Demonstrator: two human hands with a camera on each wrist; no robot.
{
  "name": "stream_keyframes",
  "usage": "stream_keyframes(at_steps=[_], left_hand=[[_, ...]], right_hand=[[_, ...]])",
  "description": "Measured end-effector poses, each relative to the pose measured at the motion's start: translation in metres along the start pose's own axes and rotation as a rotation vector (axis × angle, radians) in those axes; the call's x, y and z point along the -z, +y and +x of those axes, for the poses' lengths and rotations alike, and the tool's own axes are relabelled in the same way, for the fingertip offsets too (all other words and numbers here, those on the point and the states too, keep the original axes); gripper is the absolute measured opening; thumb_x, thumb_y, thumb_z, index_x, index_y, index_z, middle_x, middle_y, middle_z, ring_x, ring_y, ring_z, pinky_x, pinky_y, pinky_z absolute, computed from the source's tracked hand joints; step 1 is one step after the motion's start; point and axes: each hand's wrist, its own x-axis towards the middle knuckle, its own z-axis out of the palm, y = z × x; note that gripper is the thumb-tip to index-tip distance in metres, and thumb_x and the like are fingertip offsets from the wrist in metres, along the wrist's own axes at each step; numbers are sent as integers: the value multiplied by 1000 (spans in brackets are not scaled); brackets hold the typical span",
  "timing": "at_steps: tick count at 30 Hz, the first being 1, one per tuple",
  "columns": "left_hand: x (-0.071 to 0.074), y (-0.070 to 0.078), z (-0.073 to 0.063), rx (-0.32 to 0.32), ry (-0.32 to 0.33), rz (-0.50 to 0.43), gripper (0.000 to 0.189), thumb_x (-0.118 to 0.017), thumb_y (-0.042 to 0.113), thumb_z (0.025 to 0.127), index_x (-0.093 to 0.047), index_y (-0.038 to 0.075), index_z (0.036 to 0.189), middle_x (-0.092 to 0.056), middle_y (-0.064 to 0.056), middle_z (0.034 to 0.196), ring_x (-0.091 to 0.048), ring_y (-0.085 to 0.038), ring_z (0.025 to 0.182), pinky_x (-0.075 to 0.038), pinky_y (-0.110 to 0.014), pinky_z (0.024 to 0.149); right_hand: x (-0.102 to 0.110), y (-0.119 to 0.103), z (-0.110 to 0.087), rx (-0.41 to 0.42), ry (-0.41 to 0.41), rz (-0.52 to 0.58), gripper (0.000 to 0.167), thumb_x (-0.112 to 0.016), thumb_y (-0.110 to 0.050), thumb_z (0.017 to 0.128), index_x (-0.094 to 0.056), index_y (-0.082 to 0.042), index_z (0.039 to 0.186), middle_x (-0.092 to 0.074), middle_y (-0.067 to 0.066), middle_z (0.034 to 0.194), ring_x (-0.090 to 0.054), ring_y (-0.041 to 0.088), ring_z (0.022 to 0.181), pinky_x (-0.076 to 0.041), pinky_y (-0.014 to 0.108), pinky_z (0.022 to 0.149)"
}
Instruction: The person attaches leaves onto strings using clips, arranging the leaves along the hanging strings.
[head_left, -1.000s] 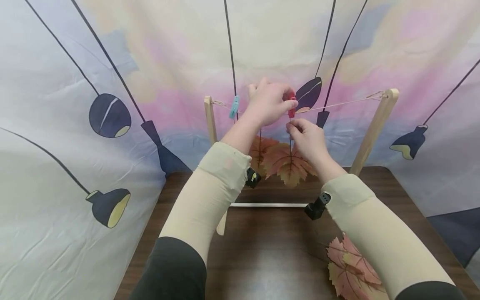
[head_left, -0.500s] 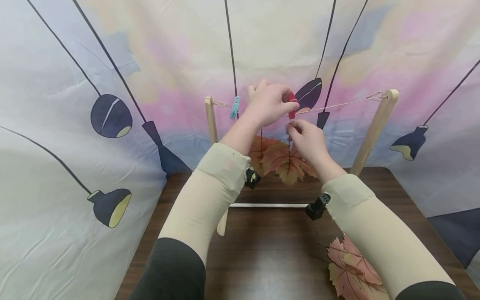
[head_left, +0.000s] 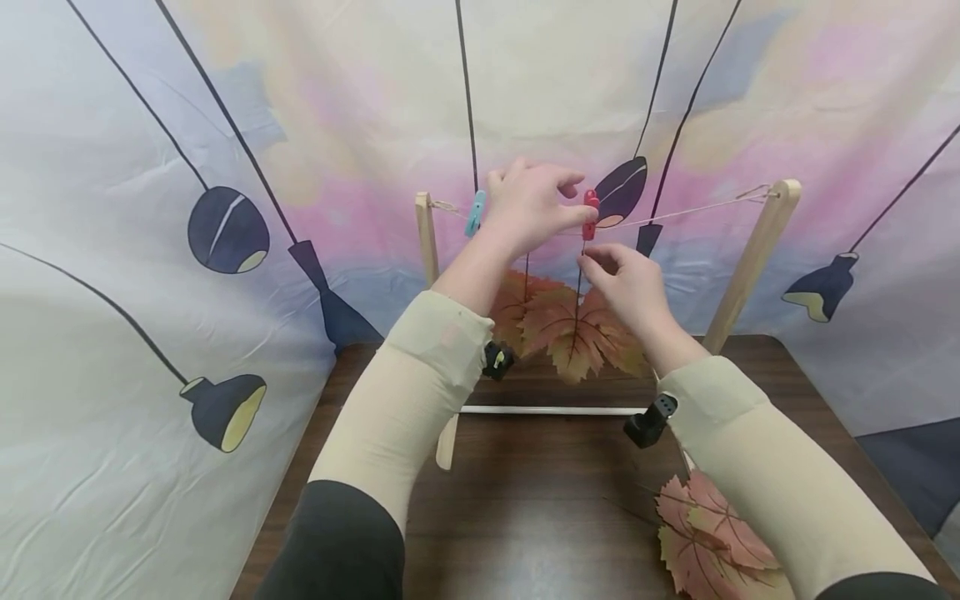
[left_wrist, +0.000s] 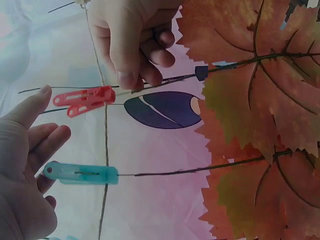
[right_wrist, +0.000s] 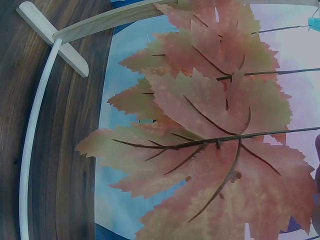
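My left hand is beside a red clothespin, thumb and fingers spread apart around its handle end. The clothespin sits on the string, its jaws at a leaf stem. Thumb and fingertips of my right hand pinch that stem just below the clothespin. From it hangs an orange-red artificial maple leaf. A teal clothespin beside it on the string bears another leaf; in the head view my left hand hides it. In the right wrist view, the hanging leaves overlap.
Another teal clothespin is on the string's left part. Wooden posts hold the string, and a white rod runs low between them. More leaves lie on the brown table at right. A printed cloth hangs behind.
My left fingers have parted from the red clothespin, which now shows fully on the string. The right hand has shifted slightly right and down, still at the stem.
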Motion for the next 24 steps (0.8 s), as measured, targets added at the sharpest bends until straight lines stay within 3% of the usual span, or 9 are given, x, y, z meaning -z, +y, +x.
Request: stream_keyframes(at_steps=[5, 13, 19, 24], left_hand=[[2, -6, -5, -4, 47, -37, 54, -60, 56, 84, -52, 35, 133, -59, 22, 113, -36, -11, 120, -17, -39, 95], [11, -10, -17, -61, 151, -118, 54, -63, 53, 83, -53, 34, 132, -60, 20, 113, -38, -10, 115, -16, -39, 96], [18, -8, -35, -114, 188, -166, 53, -65, 50, 83, -55, 31, 131, -60, 20, 112, -38, -9, 113, -17, -39, 95], [8, -15, -54, -185, 254, -201, 52, -69, 46, 82, -58, 26, 128, -62, 14, 114, -42, -10, 109, -22, -39, 90]], right_hand=[[4, -2, -1, 29, 12, 3, 34, -60, -31, 92, -66, -5, 113, -68, 12, 103, -63, 24, 93, -47, 41, 83], [11, 0, -4, 70, 71, 17, 31, -61, -30, 91, -67, -4, 108, -69, 11, 98, -64, 22, 87, -49, 37, 78], [16, 2, -12, 93, 94, -7, 28, -63, -28, 90, -68, -6, 106, -69, 9, 95, -63, 20, 82, -47, 34, 75], [20, 7, -19, 115, 71, -37, 29, -62, -30, 90, -68, -7, 107, -68, 8, 96, -60, 19, 82, -46, 35, 75]])
